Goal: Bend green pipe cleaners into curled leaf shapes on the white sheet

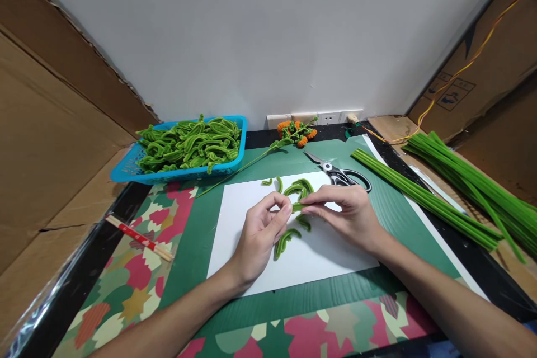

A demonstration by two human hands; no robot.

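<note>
Between my two hands is a short green pipe cleaner piece (297, 207), pinched at one end by my left hand (265, 229) and at the other by my right hand (346, 212). Both hands hover over a white sheet of paper (235, 224). Several bent green pipe cleaner pieces (285, 241) lie on the paper in front of and behind the fingers. A curled cluster (298, 185) sits just beyond the fingertips, partly hidden. Scissors (335, 170) with black and grey handles rest behind my right hand, their blades pointing to the back left.
A blue basket (242, 148) full of bent green pieces stands back left. Behind the paper lies a pipe cleaner flower stem with orange blossoms (302, 141). Straight green pipe cleaners (423, 198) are bundled at right. Wrapped chopsticks (140, 238) lie left. Cardboard and a wall enclose the table.
</note>
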